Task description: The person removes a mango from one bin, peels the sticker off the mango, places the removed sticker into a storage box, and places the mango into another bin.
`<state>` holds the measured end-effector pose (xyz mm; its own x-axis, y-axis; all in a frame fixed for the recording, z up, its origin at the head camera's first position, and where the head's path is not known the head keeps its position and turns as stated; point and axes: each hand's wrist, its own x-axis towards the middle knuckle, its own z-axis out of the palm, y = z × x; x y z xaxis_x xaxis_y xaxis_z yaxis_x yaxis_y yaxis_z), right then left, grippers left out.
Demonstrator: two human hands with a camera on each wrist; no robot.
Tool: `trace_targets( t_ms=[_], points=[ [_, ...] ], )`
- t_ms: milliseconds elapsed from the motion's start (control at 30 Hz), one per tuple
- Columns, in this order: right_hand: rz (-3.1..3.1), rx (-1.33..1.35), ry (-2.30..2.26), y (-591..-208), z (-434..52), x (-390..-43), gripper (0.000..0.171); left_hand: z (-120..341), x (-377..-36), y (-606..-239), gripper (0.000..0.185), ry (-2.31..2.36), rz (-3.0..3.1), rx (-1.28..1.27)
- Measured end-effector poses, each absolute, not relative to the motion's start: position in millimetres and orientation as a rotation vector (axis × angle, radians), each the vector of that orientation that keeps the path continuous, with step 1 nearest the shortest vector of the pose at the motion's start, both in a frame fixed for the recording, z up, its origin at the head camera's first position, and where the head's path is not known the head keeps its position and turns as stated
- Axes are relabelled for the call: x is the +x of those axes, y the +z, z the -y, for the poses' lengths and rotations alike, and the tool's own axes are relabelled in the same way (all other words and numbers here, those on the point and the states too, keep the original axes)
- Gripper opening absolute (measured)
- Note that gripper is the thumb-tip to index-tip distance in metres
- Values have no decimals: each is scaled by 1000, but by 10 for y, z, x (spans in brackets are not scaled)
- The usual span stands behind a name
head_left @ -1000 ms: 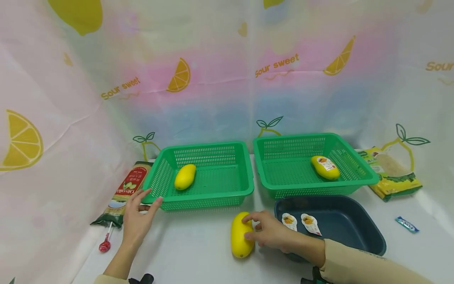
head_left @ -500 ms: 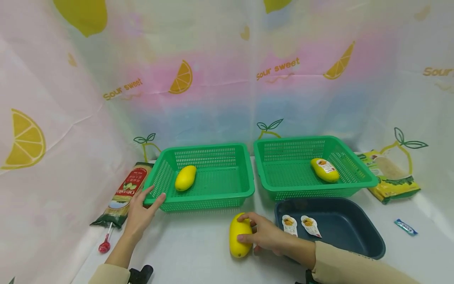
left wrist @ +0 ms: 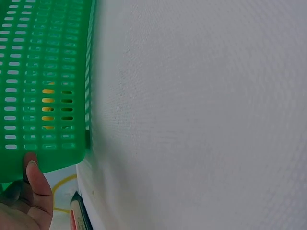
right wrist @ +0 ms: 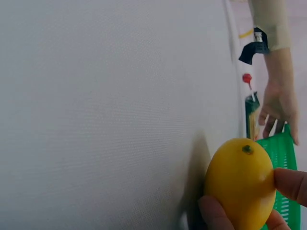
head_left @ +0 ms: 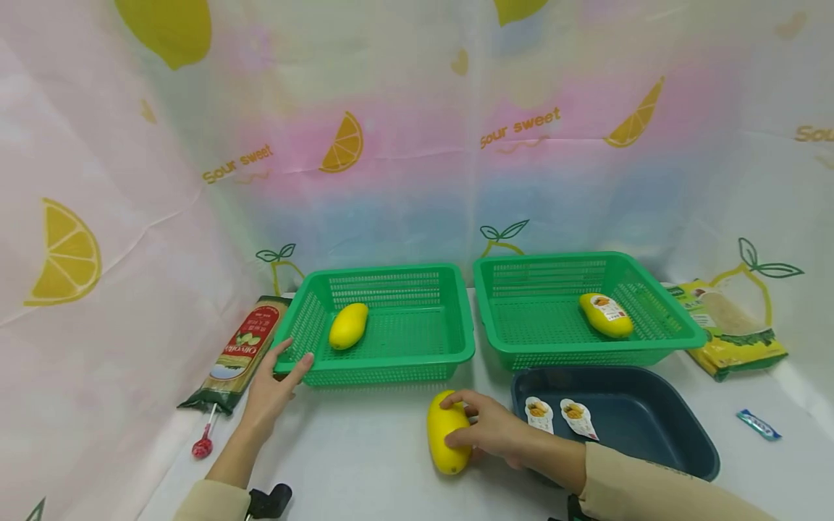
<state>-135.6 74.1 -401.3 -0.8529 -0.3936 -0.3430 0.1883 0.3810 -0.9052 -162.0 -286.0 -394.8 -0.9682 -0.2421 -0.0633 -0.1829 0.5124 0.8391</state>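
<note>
White tabletop (head_left: 365, 449): left hand (head_left: 272, 391) pinches a basket (head_left: 384, 373), right hand (head_left: 493, 430) a mango (head_left: 440, 438); only head view shows yellow packet (head_left: 738, 333).

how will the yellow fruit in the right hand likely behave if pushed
The yellow fruit would probably roll sideways, given its rounded, elongated shape. Its smooth skin may be slippery. It seems fairly firm: no dent shows where the right hand grips it.

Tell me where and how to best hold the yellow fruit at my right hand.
Grip the yellow fruit around its middle, coming from the right: it's an oval, its longer axis running toward and away from you, so your right hand can likely span its narrower width with thumb and fingers.
</note>
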Motion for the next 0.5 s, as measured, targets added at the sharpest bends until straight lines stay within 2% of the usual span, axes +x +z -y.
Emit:
trace_targets(
  t_ms=[500],
  points=[
    [-2077,-198,-1531,-4016,-760,-1353,52,2841,-1604,-3932,86,-1455,2675,415]
  ],
)
